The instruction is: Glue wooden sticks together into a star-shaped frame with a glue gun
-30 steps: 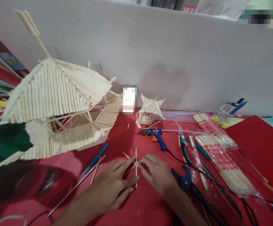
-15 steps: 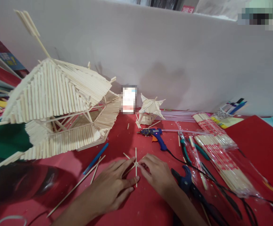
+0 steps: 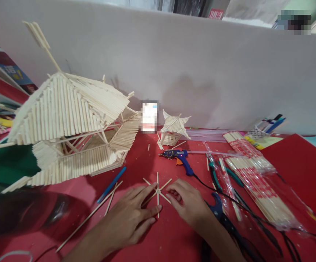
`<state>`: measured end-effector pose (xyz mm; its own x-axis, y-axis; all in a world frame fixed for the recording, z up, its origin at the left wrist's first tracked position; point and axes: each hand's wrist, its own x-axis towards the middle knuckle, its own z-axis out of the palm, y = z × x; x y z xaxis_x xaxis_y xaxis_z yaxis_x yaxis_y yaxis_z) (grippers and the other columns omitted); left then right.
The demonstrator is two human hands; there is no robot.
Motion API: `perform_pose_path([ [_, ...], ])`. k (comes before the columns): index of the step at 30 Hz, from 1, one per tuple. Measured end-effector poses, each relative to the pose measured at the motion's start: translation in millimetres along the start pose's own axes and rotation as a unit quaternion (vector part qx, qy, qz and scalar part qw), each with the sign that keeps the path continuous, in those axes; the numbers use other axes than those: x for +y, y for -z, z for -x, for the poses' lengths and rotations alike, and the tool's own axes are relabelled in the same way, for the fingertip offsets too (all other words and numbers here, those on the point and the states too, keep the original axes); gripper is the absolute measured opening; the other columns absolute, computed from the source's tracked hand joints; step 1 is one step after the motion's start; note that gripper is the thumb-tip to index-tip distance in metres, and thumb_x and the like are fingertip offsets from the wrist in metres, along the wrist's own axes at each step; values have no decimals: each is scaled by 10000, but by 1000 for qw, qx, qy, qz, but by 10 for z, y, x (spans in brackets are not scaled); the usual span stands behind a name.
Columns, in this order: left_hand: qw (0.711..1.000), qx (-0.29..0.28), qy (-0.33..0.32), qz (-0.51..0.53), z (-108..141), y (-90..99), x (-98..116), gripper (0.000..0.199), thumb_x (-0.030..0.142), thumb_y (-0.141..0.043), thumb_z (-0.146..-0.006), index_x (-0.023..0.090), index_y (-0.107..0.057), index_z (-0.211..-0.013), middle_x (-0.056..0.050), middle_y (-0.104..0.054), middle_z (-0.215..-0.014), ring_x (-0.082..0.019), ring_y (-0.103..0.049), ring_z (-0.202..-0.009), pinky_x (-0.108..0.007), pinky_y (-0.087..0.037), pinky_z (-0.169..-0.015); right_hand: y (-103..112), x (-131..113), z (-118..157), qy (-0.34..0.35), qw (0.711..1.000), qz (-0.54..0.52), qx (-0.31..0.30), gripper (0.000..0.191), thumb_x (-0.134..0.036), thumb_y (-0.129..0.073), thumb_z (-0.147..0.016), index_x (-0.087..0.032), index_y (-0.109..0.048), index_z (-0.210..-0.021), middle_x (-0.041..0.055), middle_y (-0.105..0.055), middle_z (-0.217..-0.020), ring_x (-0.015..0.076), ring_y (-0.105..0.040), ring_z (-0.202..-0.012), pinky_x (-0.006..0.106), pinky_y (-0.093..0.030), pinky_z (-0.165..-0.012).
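A small star of thin wooden sticks point(image 3: 158, 182), with several spokes meeting at a hub, lies flat on the red table. My left hand point(image 3: 134, 207) rests on it from the left, fingers spread. Its index fingertip presses near the hub and its thumb touches the lower spoke. To the right of the hub is my right hand point(image 3: 186, 200), fingers loosely curled and slightly apart, with nothing visible in them. Those fingertips are close to the right-hand spokes; whether they touch one I cannot tell.
A large stick-built pavilion point(image 3: 73, 109) stands at left, a smaller one point(image 3: 175, 125) behind. A glue gun point(image 3: 181, 156), pliers point(image 3: 214, 176), cutters point(image 3: 218, 209) and bagged sticks point(image 3: 258, 189) lie at right. A blue pen point(image 3: 111, 185) and loose sticks point(image 3: 92, 211) lie left; a dark bottle point(image 3: 32, 211) is nearer.
My right hand has drawn back to the right from the hub, uncovering the right-hand spokes. My left hand stays in place on the star.
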<state>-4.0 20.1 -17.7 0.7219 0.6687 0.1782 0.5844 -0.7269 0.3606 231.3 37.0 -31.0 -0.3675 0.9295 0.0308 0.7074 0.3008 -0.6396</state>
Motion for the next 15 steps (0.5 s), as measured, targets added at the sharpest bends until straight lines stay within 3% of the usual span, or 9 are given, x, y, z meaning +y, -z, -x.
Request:
perform_pose_path([
  [5, 1000, 17, -8, -22, 33, -15, -50, 343, 269, -552, -962, 331, -654, -1283, -99, -371, -1570, -331, -533, -1269, -532, -484, -1019, 30, -11, 35, 7, 998, 41, -41, 73, -145, -620, -897, -199, -632, -849, 21, -668, -876, 188, -622, -833, 297, -459, -747],
  [8, 999, 49, 1, -17, 38, -7, -105, 387, 248, -486, -997, 339, -587, -1360, -82, -440, -1526, -273, -550, -1255, -443, -513, -1005, 43, -29, 50, 11, 998, 47, -50, 53, -177, -619, -911, -199, -635, -865, 27, -670, -903, 198, -619, -868, 306, -460, -777],
  [12, 990, 130, 54, 30, 10, 40, -162, 319, 216, -448, -1014, 276, -653, -1250, -68, -638, -1262, -198, -619, -1125, -333, -521, -966, 61, -59, 68, 14, 997, 50, -52, 59, -176, -613, -919, -201, -630, -869, 26, -668, -911, 203, -614, -890, 311, -457, -800],
  [15, 984, 144, 91, 52, 15, 120, -204, 264, 217, -416, -1021, 207, -675, -1074, -60, -675, -1046, -162, -650, -948, -276, -525, -863, 48, -90, 85, 17, 997, 57, -47, 72, -152, -599, -917, -200, -623, -869, 28, -665, -907, 203, -611, -883, 307, -453, -786],
])
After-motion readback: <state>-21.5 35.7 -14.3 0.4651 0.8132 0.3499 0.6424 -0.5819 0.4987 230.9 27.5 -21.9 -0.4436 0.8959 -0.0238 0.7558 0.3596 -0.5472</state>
